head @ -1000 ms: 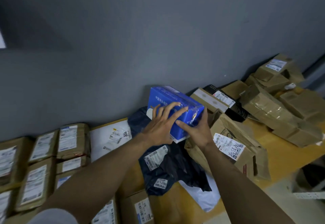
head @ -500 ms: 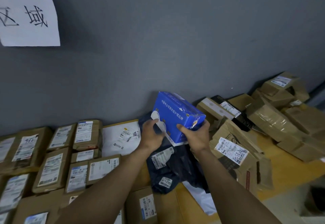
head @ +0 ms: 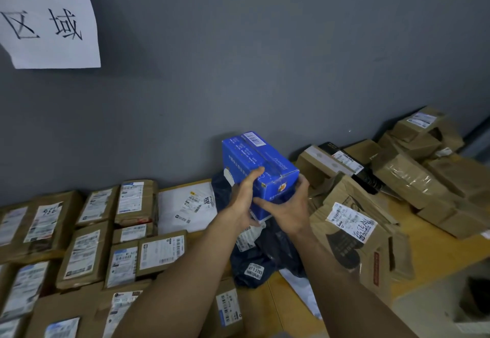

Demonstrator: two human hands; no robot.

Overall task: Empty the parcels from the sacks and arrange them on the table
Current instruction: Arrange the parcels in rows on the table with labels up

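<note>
A blue box [head: 252, 160] with white print is held up in front of the grey wall, above the wooden table [head: 429, 237]. My left hand [head: 244, 199] grips its left side, thumb on the near face. My right hand [head: 289, 207] grips its near lower end from the right and below. Under the box lies a dark blue plastic mailer bag [head: 265, 255] with white labels. Taped brown parcels [head: 87, 252] with shipping labels lie in neat rows on the left half of the table.
A flat white mailer [head: 185, 205] lies by the wall. Loose brown boxes [head: 408, 176] and a paper parcel [head: 352, 231] are heaped on the right. A paper sign [head: 47, 16] hangs on the wall. Floor and a dark bin [head: 474, 300] show at lower right.
The blue box has been lifted off the pile and turned more upright. My left hand went from lying flat on top to gripping its side. The view has tilted upward.
</note>
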